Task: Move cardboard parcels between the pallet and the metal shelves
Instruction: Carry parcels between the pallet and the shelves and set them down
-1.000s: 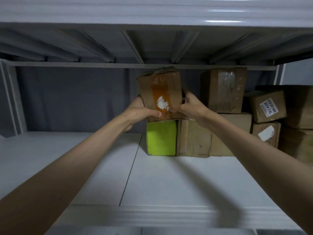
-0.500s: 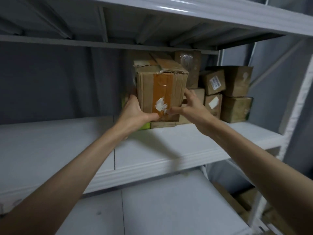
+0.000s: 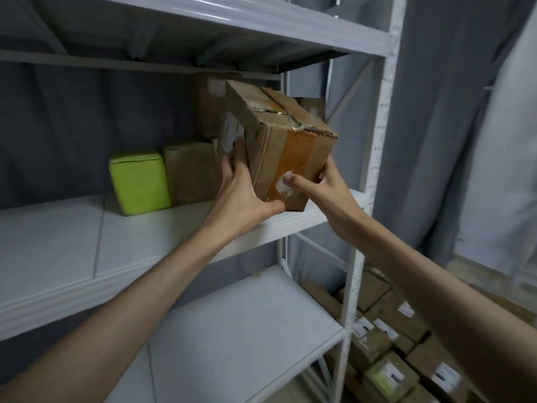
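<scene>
while tilted, the parcel point(image 3: 279, 146) sits between left hand point(image 3: 241, 190) and right hand point(image 3: 328, 190).

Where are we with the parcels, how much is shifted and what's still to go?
Partly done. Many parcels already lie stacked on the floor beside the rack. In hand: the taped cardboard box, gripped by the left hand and right hand, tilted and clear of the middle shelf. Left on that shelf: the green parcel, a brown parcel beside it, and more behind the held box.

Left hand point(image 3: 241, 184) and right hand point(image 3: 322, 190) gripping taped cardboard parcel point(image 3: 279, 146), tilted, beside metal shelf point(image 3: 145, 248)
</scene>
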